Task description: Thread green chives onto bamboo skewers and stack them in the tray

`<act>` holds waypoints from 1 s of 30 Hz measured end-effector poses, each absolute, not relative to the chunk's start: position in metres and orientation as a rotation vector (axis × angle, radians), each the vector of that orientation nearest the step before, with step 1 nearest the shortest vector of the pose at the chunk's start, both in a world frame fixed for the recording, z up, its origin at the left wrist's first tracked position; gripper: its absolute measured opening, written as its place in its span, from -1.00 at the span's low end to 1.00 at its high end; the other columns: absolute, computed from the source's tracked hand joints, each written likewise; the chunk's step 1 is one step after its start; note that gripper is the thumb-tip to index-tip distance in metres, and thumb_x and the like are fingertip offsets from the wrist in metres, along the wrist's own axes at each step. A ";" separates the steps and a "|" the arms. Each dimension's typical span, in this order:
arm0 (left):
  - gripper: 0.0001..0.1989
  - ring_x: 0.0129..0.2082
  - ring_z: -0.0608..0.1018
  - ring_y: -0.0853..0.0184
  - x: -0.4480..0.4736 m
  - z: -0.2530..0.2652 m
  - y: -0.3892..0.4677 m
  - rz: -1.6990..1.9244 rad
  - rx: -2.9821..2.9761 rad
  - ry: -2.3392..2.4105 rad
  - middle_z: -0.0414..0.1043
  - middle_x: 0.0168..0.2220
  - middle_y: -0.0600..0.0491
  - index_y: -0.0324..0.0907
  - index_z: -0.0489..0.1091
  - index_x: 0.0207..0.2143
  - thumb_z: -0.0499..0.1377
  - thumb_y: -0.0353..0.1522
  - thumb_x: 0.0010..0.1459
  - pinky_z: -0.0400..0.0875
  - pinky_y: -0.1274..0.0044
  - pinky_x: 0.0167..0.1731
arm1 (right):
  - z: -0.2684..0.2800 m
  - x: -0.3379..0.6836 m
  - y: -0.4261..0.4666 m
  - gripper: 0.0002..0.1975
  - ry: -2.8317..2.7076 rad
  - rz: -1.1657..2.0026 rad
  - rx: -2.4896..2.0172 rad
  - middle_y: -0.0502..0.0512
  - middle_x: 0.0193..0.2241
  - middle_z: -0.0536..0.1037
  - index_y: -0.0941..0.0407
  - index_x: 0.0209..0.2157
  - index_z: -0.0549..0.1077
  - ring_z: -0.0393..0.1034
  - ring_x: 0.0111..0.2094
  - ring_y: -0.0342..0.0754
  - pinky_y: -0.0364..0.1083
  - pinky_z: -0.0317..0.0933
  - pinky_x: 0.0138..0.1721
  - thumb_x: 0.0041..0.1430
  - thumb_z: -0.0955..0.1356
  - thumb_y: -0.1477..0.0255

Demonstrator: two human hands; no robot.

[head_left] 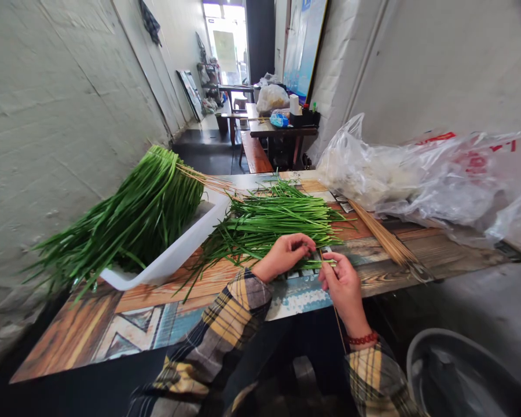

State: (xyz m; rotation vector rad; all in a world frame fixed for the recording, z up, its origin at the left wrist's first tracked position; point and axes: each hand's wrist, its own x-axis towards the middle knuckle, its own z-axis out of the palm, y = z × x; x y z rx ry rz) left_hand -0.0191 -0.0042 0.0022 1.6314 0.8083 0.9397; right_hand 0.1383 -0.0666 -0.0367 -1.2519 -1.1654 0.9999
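Note:
On the patterned table lies a loose pile of green garlic chives [282, 217], stems toward the right. My left hand [286, 255] is closed at the near edge of the pile, fingers pinched around a few chive stems that run toward my right hand. My right hand [342, 286], with a red bead bracelet, pinches a thin bamboo skewer [339, 327] that slants down past the wrist. The skewer's upper end is close to the left fingertips, by the stems. Whether it pierces them is too small to tell.
A white plastic tray [169, 255] at left carries a big bundle of chives [143, 202] with skewers [208, 178] sticking out. Bamboo skewers [384, 237] and clear plastic bags [417, 174] lie at right. A grey bin [455, 341] stands below right. Walls flank both sides.

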 end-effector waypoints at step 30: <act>-0.79 -0.59 0.33 0.51 -0.013 -0.007 -0.004 0.881 1.600 0.943 0.42 -0.56 0.08 -0.34 0.51 -0.41 0.19 -0.33 0.03 0.20 0.65 -0.55 | -0.046 0.141 -0.064 -0.66 -1.390 0.824 -1.333 -0.08 -0.68 0.36 0.16 -0.13 0.49 0.25 -0.68 -0.20 -0.21 0.11 -0.64 0.18 0.28 0.24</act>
